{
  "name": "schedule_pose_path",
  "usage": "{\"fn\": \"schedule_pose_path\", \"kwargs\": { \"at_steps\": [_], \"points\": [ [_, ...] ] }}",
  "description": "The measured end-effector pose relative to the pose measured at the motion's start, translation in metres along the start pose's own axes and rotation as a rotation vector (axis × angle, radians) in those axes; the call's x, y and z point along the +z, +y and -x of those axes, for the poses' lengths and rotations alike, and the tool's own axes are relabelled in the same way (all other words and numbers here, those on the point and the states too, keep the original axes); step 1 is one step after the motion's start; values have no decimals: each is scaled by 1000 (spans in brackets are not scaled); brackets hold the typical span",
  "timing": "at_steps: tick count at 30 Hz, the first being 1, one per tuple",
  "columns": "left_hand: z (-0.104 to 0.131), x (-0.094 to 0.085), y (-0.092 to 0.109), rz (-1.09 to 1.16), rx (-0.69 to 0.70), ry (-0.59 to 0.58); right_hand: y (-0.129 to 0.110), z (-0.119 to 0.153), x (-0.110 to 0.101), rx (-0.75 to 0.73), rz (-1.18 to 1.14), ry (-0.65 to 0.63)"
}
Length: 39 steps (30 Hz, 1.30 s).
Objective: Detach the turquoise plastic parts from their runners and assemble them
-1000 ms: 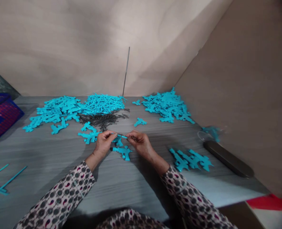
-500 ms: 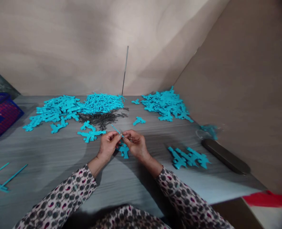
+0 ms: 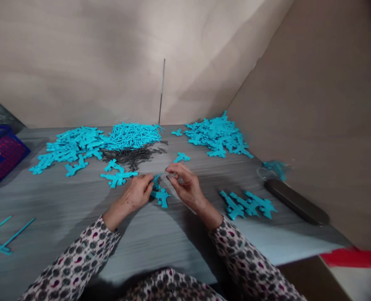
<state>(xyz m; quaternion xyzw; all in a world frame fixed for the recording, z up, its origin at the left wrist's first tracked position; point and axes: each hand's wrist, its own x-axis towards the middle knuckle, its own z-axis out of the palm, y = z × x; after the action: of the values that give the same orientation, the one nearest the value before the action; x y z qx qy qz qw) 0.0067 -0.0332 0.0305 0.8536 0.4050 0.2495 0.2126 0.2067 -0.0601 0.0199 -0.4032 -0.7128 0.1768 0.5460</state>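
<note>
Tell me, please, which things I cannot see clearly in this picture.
All in the head view:
- Thin blue rod: one end hidden by the left hand.
- Right hand: too small and blurred to tell if its fingertips hold anything.
- Blue basket: cut off by the left edge.
- Dark pile: pieces too small to count.

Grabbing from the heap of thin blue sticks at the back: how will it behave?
Likely to shed and shift rather than lift as one: the heap of thin blue sticks lies loose and crisscrossed. Single sticks are probably light, being so thin. A push forward may spread strays toward the wall close behind.
</note>
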Motion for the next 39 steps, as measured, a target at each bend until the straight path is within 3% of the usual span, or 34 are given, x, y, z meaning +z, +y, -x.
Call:
{"fn": "schedule_pose_path", "kwargs": {
  "at_steps": [7,14,29,39],
  "points": [
    [-1,2,-3,-97,102,-18,10,0,-6,-46,55,-142],
    [-2,-1,-7,-81,104,12,15,4,-4,-13,207,-250],
    [0,6,-5,-67,106,16,17,6,3,39,140,-238],
    [7,11,-7,-87,95,27,21,13,10,-1,164,-258]
  ]
}}
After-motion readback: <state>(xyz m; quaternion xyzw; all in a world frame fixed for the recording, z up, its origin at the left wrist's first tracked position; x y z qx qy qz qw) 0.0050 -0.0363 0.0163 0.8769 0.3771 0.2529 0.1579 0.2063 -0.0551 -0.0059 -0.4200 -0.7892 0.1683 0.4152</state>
